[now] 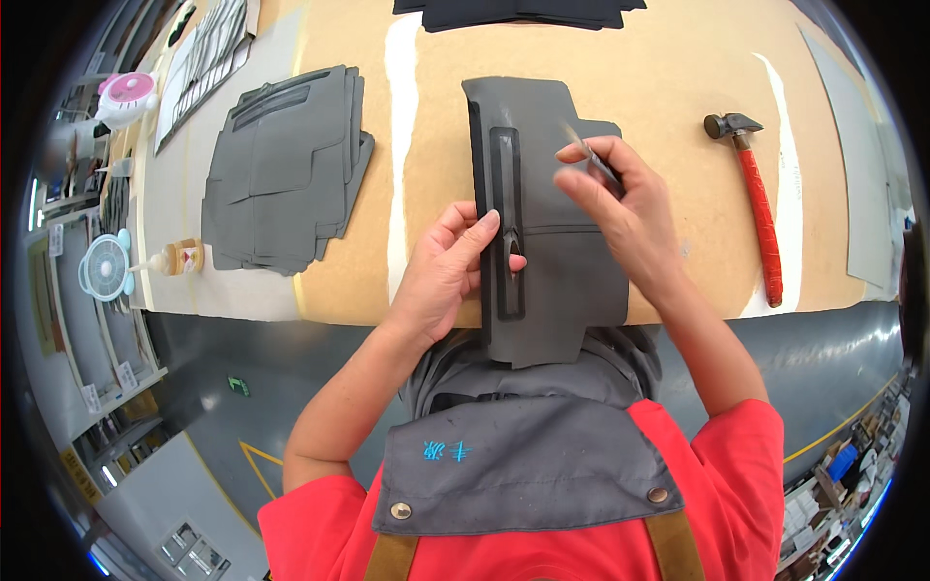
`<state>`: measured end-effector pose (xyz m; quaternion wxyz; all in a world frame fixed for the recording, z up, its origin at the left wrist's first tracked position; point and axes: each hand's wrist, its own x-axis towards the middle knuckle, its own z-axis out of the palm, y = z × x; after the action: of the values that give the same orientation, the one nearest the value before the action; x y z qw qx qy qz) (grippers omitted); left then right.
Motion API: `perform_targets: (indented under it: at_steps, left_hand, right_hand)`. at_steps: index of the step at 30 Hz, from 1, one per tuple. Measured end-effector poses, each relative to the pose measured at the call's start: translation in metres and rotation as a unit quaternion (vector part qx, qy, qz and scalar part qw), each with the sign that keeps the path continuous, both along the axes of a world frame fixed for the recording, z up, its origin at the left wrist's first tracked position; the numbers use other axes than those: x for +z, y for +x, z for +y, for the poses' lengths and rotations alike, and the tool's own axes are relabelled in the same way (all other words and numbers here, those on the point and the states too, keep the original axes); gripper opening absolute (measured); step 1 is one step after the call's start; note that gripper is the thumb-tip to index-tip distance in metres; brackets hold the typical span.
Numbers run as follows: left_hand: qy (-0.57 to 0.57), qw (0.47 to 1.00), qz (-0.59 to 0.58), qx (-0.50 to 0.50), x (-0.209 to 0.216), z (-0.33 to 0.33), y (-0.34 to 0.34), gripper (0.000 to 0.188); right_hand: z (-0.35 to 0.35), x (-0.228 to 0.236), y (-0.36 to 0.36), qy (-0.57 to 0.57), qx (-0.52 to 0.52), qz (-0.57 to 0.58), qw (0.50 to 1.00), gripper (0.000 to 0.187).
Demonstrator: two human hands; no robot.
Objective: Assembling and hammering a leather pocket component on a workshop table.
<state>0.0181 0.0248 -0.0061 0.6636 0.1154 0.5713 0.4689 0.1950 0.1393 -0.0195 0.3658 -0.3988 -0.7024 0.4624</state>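
Observation:
A dark grey cut panel (572, 281), looking like leather or a similar sheet, overhangs the table's near edge towards my lap. A long, dark-framed slot runs along its left part. My left hand (441, 266) grips the panel's left edge, thumb on top, and a fingertip shows through the slot's parted opening. Above the panel's right side, my right hand (625, 203) is closed around a slim dark tool (603, 172). Its thin tip points up and left, blurred, so I cannot tell its kind. The tool appears apart from the slot.
To the left lies a stack of similar grey panels (286, 174). A red-handled hammer (759, 208) rests on the right. Near the left edge are a small glue-like bottle (182, 259) and a pale blue fan (107, 266). Dark sheets (518, 14) lie at the far side.

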Motion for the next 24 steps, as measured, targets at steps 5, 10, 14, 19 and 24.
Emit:
perform_targets:
  at_steps: [5,10,14,19,24]
  left_hand:
    - [0.021,0.994,-0.102,0.035,-0.013,-0.001,0.005,0.016]
    - [0.049,0.981,-0.181,0.048,-0.023,-0.020,-0.026,0.016]
    - [0.003,0.995,-0.103,0.017,-0.004,-0.002,-0.014,0.023]
    - [0.004,0.995,0.095,-0.029,-0.011,0.031,-0.019,0.030]
    - [0.013,0.996,0.066,-0.056,-0.015,0.040,-0.027,0.021]
  right_hand:
    - [0.000,-0.026,-0.021,-0.154,0.009,0.083,0.985,0.038]
    - [0.017,-0.034,-0.010,-0.094,0.041,0.043,0.994,0.037]
    - [0.016,-0.029,-0.009,-0.073,0.073,0.053,0.993,0.035]
    - [0.015,-0.028,-0.004,-0.096,0.122,0.047,0.987,0.032]
    - [0.028,-0.031,0.002,-0.082,0.166,0.017,0.983,0.030]
